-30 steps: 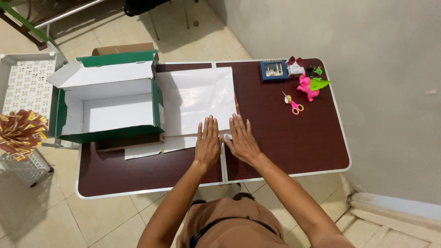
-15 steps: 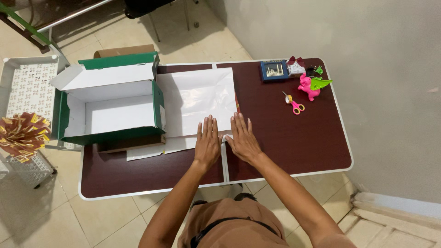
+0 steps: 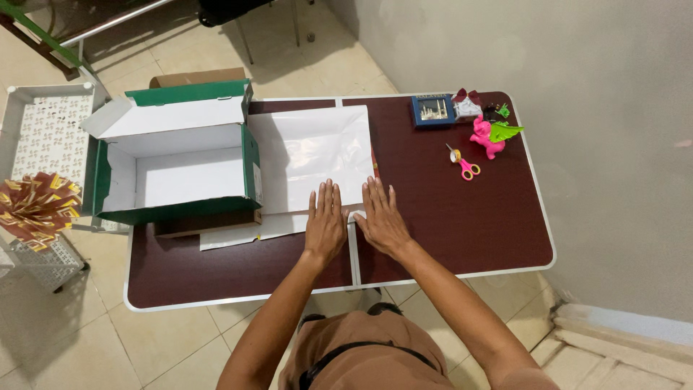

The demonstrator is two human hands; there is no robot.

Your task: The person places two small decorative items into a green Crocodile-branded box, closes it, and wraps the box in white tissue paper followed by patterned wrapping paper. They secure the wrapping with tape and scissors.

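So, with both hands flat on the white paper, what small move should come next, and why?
Probably slide both hands outward along the front edge of the white paper sheet. The left hand and right hand press side by side near its middle, so the ends look unpressed.

Beige tiled floor (image 3: 180, 339), grey wall (image 3: 577, 65)
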